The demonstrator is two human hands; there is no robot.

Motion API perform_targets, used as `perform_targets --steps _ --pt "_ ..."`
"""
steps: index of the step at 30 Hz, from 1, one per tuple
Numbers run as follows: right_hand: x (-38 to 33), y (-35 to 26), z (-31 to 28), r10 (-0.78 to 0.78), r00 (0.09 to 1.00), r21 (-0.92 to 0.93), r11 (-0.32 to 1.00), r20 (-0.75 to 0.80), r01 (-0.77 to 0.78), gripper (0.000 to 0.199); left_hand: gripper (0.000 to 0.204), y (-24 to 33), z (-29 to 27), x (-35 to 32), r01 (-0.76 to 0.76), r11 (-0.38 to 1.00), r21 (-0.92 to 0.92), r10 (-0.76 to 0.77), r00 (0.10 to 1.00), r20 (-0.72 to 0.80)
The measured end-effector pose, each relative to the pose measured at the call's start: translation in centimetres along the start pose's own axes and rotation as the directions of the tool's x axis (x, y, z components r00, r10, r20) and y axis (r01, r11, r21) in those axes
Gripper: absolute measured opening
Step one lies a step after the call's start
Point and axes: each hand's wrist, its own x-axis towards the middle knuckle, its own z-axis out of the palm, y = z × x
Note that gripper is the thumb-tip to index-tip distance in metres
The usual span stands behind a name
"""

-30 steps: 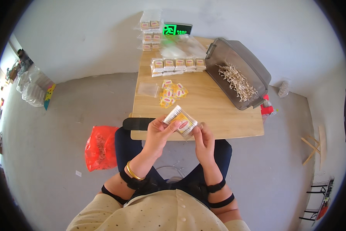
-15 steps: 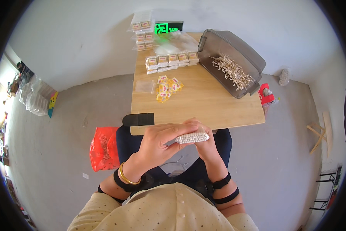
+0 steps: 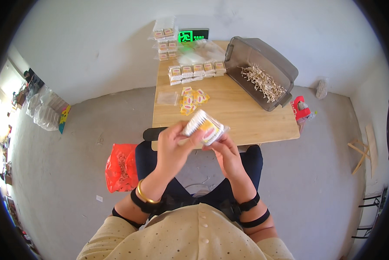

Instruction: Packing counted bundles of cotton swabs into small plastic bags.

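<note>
Above the table's near edge I hold a clear plastic pack of cotton swabs (image 3: 199, 122) with a yellow and white card showing inside. My left hand (image 3: 172, 149) is closed on its left side, thumb across the front. The fingers of my right hand (image 3: 227, 157) pinch the pack's lower right end, where clear film sticks out. Just beyond the pack lies a loose pile of yellow and white cards (image 3: 193, 100). Beside them is a flat clear bag (image 3: 167, 99). Farther back, several filled swab packs (image 3: 198, 70) stand in a row.
A grey plastic bin (image 3: 264, 47) lies tilted at the table's right with loose cotton swabs (image 3: 264, 82) inside. Bagged packs (image 3: 165, 40) are stacked at the back left, near a green lit sign (image 3: 192, 36). A red plastic bag (image 3: 120, 169) sits on the floor to my left.
The pack has been raised and turned, so its card side shows instead of the swab ends. My right hand has shifted to its lower right end.
</note>
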Motion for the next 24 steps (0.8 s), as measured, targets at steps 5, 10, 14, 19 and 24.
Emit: perform_targets --steps 5,10,14,19,24 --pt "1.2 0.9 -1.1 -0.168 0.963 -0.232 0.966 -0.211 0.117 0.027 0.029 -6.2 3.3 1.5 0.443 0.704 -0.555 -0.433 0.887 0.158" --pt "2.5 0.8 -3.2 -0.399 0.874 -0.753 0.656 -0.277 0.061 0.043 0.029 -8.4 5.7 1.7 0.551 0.556 -0.622 -0.462 0.827 0.321" --pt "3.6 1.1 -3.8 -0.442 0.837 -0.716 0.692 -0.322 0.090 0.043 0.037 -11.2 6.2 1.9 0.644 0.417 -0.641 -0.452 0.759 0.468" --pt "6.0 0.7 -7.4 -0.478 0.868 -0.955 0.297 -0.136 0.013 0.035 0.043 -14.0 4.5 2.6 0.708 0.443 -0.550 -0.499 0.705 0.505" --pt "9.5 2.5 -12.1 -0.401 0.915 -0.987 -0.156 0.037 -0.028 0.024 0.043 -18.2 -0.1 1.8 0.719 0.479 -0.504 -0.625 0.682 0.379"
